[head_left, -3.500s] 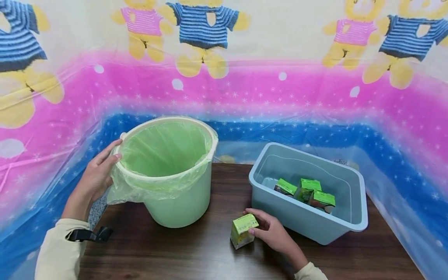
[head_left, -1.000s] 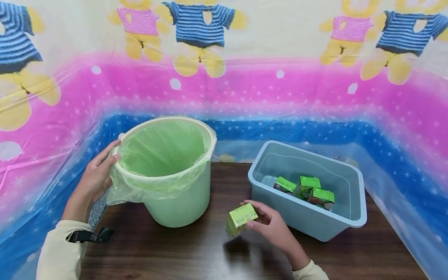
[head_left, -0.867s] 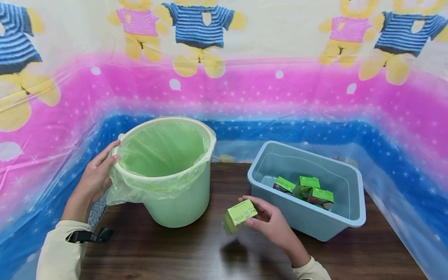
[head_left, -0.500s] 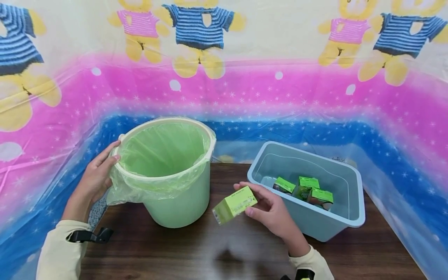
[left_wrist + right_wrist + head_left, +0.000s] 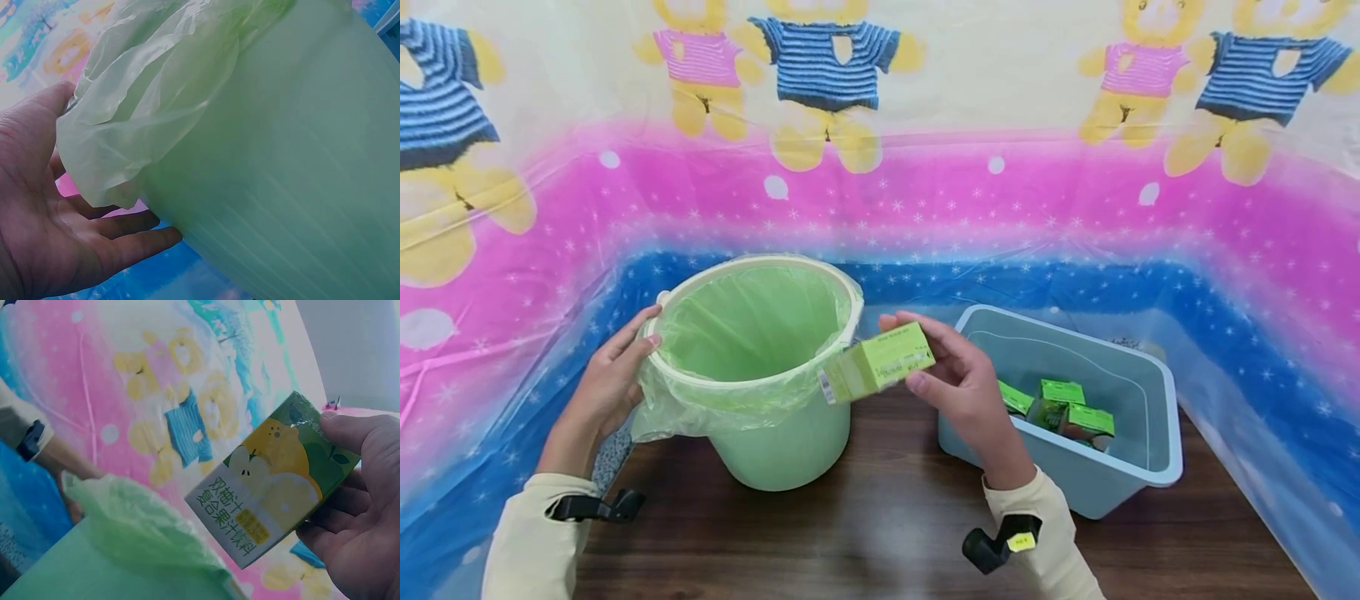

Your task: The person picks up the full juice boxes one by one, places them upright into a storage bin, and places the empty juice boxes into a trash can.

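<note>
My right hand [image 5: 958, 392] grips a juice carton [image 5: 883, 362] between thumb and fingers, tilted, just off the bin's right rim. Its front, with yellow citrus fruit and Chinese lettering, faces the right wrist view, where the carton [image 5: 269, 481] is well clear of the bag. My left hand [image 5: 606, 387] holds the left rim of a pale green trash bin [image 5: 782, 450], thumb and index finger at the edge. A thin green liner bag [image 5: 752, 333] lines the bin and folds over its rim. The left wrist view shows the other fingers [image 5: 140, 244] spread beside the loose bag fold [image 5: 131, 144].
To the right stands a grey-blue plastic tub [image 5: 1075, 483] with several green-topped cartons [image 5: 1086, 423] in it. Both stand on a dark wooden table [image 5: 865, 533]. A patterned curtain with bears [image 5: 827, 58] closes off the back and sides.
My right hand has lifted the juice carton off the table and carried it up and leftward to the bin's rim, tipping it over sideways. The left hand, bin and tub stay in place.
</note>
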Tool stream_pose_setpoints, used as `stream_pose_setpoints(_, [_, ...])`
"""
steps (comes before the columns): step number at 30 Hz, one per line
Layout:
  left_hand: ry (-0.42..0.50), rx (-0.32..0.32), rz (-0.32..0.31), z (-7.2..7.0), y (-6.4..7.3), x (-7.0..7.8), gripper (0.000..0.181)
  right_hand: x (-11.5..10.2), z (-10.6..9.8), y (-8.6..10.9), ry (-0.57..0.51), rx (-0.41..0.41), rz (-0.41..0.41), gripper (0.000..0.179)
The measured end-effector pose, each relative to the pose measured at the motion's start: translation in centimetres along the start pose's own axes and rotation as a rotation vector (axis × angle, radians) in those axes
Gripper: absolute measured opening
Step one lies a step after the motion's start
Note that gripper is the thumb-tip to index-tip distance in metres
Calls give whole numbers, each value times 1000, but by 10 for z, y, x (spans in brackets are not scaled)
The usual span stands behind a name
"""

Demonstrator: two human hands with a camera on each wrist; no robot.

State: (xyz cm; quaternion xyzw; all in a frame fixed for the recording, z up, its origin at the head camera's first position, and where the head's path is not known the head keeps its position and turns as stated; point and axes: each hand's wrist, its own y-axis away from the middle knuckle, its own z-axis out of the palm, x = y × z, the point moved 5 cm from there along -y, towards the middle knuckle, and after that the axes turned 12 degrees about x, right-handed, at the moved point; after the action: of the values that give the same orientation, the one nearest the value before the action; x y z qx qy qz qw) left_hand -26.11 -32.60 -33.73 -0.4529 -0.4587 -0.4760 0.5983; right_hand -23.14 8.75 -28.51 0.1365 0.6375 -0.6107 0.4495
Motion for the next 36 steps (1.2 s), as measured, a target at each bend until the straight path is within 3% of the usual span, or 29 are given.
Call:
stream_pose_setpoints(7, [1, 5, -4, 1, 1, 0, 60, 1, 14, -32, 47, 85, -29, 65])
stream_pose_setpoints(16, [-7, 11, -11, 1, 0, -1, 60, 4, 32, -58, -48, 128, -27, 59])
stream_pose_setpoints(20, [-18, 23, -14, 0, 0, 0, 60, 5, 42, -77, -28, 165, 37, 53])
stream_pose_setpoints(27, [-18, 36, -39, 1, 4, -1, 61, 16, 53, -111, -128, 147, 198, 49])
stream_pose_setpoints(36, [9, 15, -24, 3, 2, 0, 60, 42, 63, -138, 3, 118, 376, 50])
